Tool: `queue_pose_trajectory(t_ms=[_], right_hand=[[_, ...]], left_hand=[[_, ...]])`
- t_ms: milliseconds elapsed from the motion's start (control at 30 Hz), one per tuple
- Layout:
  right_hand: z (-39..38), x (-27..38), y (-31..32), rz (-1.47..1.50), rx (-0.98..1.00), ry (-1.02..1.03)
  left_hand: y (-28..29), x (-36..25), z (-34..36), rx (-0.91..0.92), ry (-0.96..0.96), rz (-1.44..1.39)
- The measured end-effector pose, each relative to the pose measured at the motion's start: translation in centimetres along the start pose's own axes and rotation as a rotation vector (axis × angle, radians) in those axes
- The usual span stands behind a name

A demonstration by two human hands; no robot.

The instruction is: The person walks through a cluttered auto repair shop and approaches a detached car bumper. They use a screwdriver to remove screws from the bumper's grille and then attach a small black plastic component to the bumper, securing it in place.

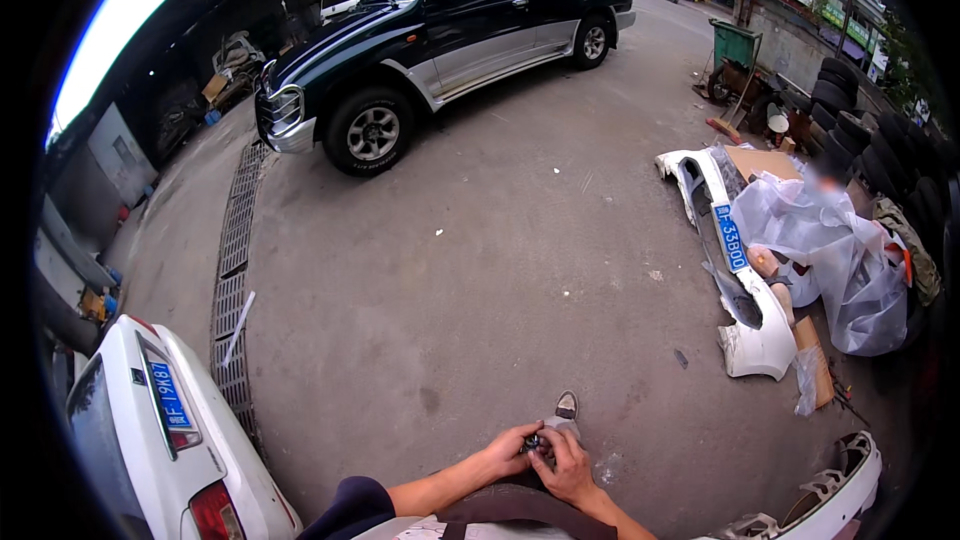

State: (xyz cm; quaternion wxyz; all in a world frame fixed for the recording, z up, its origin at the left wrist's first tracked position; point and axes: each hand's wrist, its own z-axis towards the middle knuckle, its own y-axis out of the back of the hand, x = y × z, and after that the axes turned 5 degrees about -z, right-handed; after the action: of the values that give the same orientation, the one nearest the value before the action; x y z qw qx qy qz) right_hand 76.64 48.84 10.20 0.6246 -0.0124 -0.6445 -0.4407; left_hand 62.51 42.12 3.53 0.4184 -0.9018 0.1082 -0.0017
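Note:
Low in the head view, my left hand (508,451) and my right hand (568,470) meet in front of my body. Between their fingers is a small dark object (532,443) with a shiny part, too small to name. The fingers of both hands are bent round it, and they hide much of it. My shoe (567,405) shows on the concrete ground just beyond the hands.
A dark green and silver SUV (470,40) stands ahead. To the near left is a white car (215,440), beside a drain grate (232,290). On the right lie a white bumper (765,335), plastic sheeting (850,280) and stacked tires (835,90). Another bumper (860,485) is nearer.

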Motion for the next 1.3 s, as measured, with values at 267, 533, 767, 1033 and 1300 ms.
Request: queue_pose_trajectory(t_ms=[267, 533, 767, 1033, 1300], right_hand=[[27.1, -8.1, 11.7, -0.406, 0.261, 0.388], [46.3, -20.7, 14.4, -0.464, 0.278, 0.278], [70.5, -27.3, 20.0, -0.411, -0.019, 0.157], [93.6, -33.0, 26.0, -0.26, -0.171, 0.073], [115.0, -46.0, 32.9, -0.012, 0.086, -0.098]], left_hand=[[-15.4, -16.2, 14.8, -0.011, -0.194, 0.031], [-22.7, -29.3, 33.2, -0.077, 0.024, -0.073], [-36.5, -50.0, 48.4, 0.079, 0.101, 0.023], [-48.9, -68.4, 60.2, 0.141, 0.095, 0.082], [-56.3, -81.3, 76.4, 0.099, 0.0, -0.026]])
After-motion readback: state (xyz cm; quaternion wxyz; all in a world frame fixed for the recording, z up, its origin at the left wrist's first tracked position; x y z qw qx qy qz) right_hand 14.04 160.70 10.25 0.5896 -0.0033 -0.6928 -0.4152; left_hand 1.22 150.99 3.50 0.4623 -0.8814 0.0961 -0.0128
